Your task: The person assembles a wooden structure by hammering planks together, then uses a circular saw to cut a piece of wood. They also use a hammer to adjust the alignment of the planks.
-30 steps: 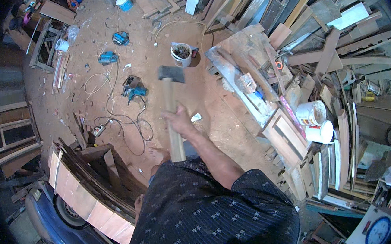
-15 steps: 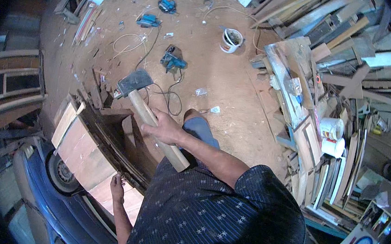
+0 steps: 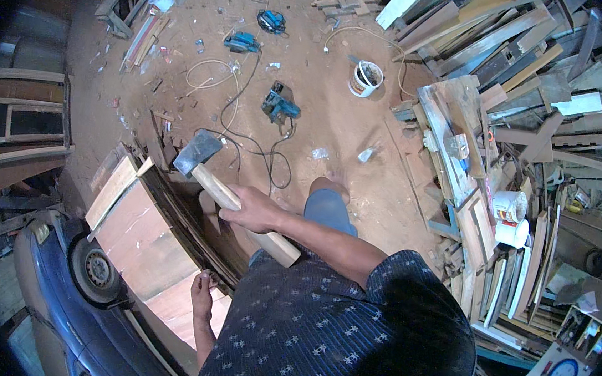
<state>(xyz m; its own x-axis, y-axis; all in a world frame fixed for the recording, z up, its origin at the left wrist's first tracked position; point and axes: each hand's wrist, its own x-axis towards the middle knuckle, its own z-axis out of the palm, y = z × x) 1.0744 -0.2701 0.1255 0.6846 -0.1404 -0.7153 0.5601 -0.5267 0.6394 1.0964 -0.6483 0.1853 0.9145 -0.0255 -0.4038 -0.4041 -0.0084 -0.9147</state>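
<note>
My right hand [image 3: 250, 209] is closed around the pale wooden handle of a hammer [image 3: 276, 247] with a heavy dark-grey block head. The head points away to the left, above the far end of a stack of boards. That stack has a light reddish-brown plywood panel [image 3: 145, 249] on its near left face. At the panel's upper edge is my left hand [image 3: 201, 294], its fingers curled together. Whatever it pinches, if anything, is too small to make out.
A blue car [image 3: 81, 326] stands close at the left. On the sandy floor lie blue power tools [image 3: 280, 104] with trailing cords, a white bucket [image 3: 365, 79] and a blurred scraper [image 3: 366, 154] beyond my foot. Timber offcuts [image 3: 499, 48] pile up along the right.
The view has shifted, moving the surroundings rightward and down. The hammer head has come nearer and lower over the stack. The scraper has slid away from my foot across the floor.
</note>
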